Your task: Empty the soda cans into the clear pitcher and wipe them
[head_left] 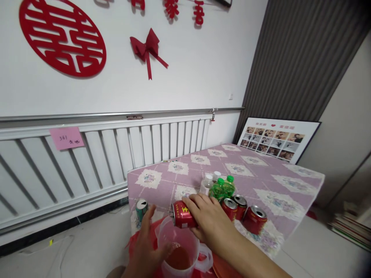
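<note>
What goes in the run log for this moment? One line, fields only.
right hand: tips red can over pitcher | left hand: steadies clear pitcher | pitcher: brown liquid | table: three red cans, green bottles

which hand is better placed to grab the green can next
Left. The left hand steadies the clear plastic jug just below the green can, while the right hand is busy tipping the red can.

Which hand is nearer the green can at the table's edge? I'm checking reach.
Left. The left hand steadies the clear pitcher just below the green can; the right hand tilts a red can farther right.
</note>
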`<act>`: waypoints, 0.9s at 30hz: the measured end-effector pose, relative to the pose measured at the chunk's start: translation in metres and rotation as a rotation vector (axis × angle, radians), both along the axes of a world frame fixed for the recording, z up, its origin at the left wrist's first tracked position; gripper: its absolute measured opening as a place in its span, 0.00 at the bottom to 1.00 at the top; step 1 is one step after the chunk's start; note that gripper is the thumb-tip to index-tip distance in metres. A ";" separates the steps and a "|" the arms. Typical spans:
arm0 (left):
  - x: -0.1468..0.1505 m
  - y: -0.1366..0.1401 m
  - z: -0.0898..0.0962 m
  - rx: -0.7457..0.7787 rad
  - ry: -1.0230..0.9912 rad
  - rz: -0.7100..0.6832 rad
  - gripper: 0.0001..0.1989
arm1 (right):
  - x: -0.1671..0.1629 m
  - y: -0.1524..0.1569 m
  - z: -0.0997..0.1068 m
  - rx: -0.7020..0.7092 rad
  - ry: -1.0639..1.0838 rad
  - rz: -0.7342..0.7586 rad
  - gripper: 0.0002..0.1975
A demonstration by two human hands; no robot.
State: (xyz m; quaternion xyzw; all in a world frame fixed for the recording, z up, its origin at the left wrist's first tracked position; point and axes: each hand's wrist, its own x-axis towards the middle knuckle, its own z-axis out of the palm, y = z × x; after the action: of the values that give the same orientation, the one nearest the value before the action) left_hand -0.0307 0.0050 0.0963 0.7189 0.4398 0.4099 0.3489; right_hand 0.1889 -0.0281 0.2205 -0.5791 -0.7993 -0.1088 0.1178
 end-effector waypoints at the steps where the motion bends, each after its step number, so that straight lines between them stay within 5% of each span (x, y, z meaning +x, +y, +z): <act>1: 0.002 0.003 0.014 0.020 -0.025 0.013 0.44 | -0.001 0.002 -0.001 0.009 0.019 0.003 0.28; 6: 0.019 0.022 0.076 0.012 -0.015 -0.125 0.44 | -0.007 0.013 -0.003 0.044 0.094 0.030 0.29; 12: 0.027 0.036 0.106 -0.004 0.046 -0.200 0.30 | -0.011 0.020 -0.005 0.059 0.172 0.025 0.29; 16: 0.025 0.055 0.111 0.023 0.089 -0.207 0.29 | -0.003 0.022 -0.007 0.158 0.226 0.009 0.34; 20: 0.019 0.094 0.109 0.180 0.432 -0.030 0.30 | 0.020 0.019 -0.014 0.342 0.319 -0.062 0.33; 27: 0.029 0.161 0.071 0.081 0.866 0.064 0.31 | 0.047 -0.020 -0.063 0.385 0.420 -0.158 0.24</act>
State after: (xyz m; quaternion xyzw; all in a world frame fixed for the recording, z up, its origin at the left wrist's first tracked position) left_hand -0.0019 0.1663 0.1669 0.8235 0.5513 0.0983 0.0910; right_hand 0.2360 -0.0477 0.1577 -0.6164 -0.6745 -0.1449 0.3797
